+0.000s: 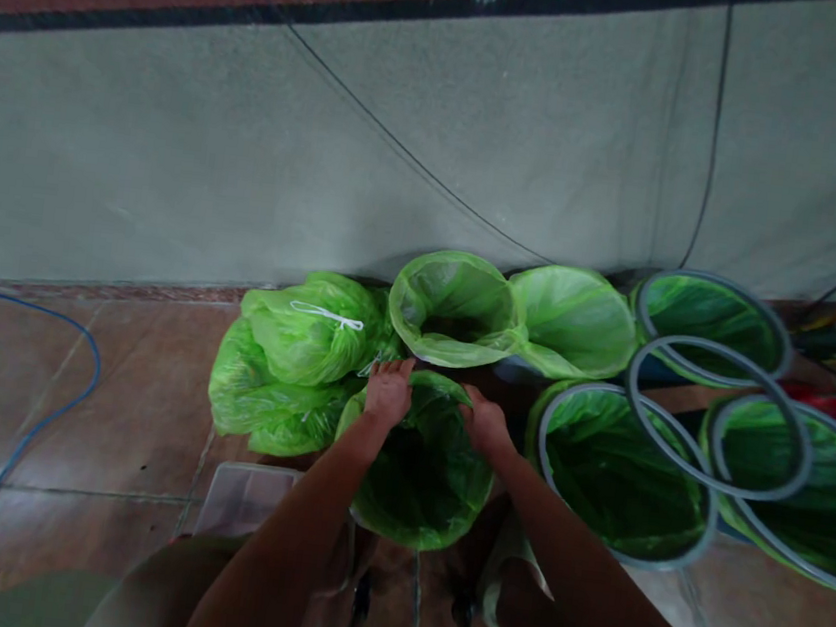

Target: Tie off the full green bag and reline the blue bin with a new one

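Observation:
A bin lined with a green plastic bag (430, 531) stands between my feet, its mouth facing up. My left hand (389, 391) is closed on the bag's rim at the far left. On the far right of the same rim, my right hand (487, 424) grips the bag's folded edge. The inside of the bin is dark, so its contents cannot be made out. Just behind it stands another bin with a green liner (461, 263), and beside that a paler open green liner (575, 321).
Tied green bags (301, 341) lie to the left against the grey wall (179, 156). To the right stand several green-lined bins with grey rings (691, 566); a loose grey ring (803, 438) lies across them. A clear plastic box (246, 495) and a blue cable (34, 431) are on the tiled floor.

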The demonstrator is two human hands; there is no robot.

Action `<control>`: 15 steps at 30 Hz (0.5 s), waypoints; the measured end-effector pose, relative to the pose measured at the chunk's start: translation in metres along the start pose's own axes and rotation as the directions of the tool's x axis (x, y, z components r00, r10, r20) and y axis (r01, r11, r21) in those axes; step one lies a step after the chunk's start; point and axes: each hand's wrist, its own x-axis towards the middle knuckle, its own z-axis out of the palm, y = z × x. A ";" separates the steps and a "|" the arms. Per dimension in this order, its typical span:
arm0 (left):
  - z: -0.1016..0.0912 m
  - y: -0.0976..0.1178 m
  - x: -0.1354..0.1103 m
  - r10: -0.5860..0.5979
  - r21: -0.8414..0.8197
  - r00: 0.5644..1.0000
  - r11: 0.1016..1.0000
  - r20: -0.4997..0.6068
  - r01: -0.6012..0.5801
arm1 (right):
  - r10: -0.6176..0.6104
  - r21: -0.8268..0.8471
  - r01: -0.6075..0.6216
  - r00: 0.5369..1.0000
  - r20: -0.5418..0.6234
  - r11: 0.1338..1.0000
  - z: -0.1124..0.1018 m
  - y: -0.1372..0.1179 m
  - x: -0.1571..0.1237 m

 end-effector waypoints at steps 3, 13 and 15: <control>-0.010 0.004 -0.013 -0.059 -0.077 0.985 0.996 -0.163 0.047 | 0.156 0.082 -0.150 0.985 -0.078 0.985 0.005 0.002 -0.018; -0.016 -0.025 -0.008 -0.288 -0.382 0.910 0.910 -0.299 0.162 | 0.381 0.235 -0.310 0.837 -0.392 0.921 0.023 -0.011 -0.090; -0.018 -0.021 0.002 -0.259 -0.313 0.948 0.930 -0.184 0.194 | 0.233 0.184 -0.165 0.862 -0.450 0.969 0.003 -0.016 -0.064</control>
